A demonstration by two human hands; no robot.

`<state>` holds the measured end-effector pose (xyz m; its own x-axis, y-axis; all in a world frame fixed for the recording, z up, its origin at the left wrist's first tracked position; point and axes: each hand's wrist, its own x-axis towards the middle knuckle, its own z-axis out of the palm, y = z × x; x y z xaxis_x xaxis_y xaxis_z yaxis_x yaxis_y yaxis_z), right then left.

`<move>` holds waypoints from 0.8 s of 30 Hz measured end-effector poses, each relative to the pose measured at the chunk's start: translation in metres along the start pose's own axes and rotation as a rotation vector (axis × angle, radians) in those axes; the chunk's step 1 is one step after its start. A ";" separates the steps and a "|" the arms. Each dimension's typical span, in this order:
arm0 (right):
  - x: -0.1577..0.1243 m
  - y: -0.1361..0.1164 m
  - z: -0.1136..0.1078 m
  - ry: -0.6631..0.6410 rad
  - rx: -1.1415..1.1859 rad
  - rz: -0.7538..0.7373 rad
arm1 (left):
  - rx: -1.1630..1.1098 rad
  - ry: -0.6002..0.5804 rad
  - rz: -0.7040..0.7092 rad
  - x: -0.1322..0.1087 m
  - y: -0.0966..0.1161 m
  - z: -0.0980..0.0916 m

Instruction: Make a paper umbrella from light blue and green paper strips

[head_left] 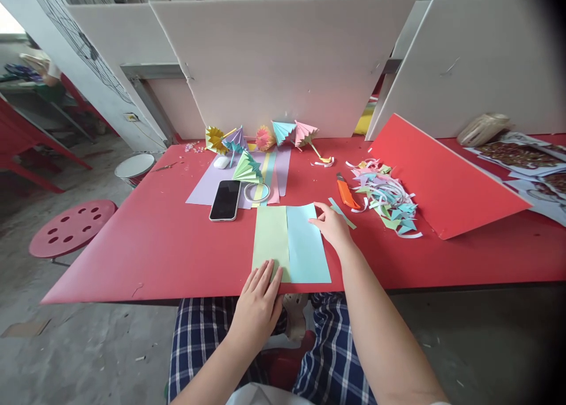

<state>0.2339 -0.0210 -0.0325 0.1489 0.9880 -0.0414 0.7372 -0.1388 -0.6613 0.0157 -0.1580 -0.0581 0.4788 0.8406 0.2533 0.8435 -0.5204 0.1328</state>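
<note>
A light green paper sheet [270,234] and a light blue sheet [306,246] lie side by side at the near edge of the red table [154,240]. My left hand [257,302] rests flat with fingers stretched out on the green sheet's near corner. My right hand [331,223] touches the blue sheet's far right corner with its fingertips, fingers loosely apart. Neither hand holds anything.
A phone [225,200], a tape roll [256,192], lilac paper [207,187] and several folded paper umbrellas [247,168] lie beyond. An orange cutter [347,194] and paper scraps [389,201] sit to the right, beside a tilted red board [442,175]. White partitions [283,63] back the table; a pink stool [71,227] stands left.
</note>
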 end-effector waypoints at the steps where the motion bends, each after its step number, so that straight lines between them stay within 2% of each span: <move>1: 0.000 0.000 0.000 -0.001 0.000 -0.002 | 0.005 0.003 -0.004 0.000 0.000 0.000; 14: -0.003 0.001 -0.002 -0.010 0.057 -0.025 | 0.065 0.005 0.004 -0.001 0.000 0.004; 24: -0.004 -0.001 -0.003 -0.022 0.070 -0.024 | 0.010 0.039 0.021 0.000 -0.002 0.003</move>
<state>0.2347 -0.0255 -0.0292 0.1164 0.9924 -0.0407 0.6923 -0.1104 -0.7131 0.0150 -0.1567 -0.0608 0.4863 0.8232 0.2930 0.8362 -0.5358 0.1173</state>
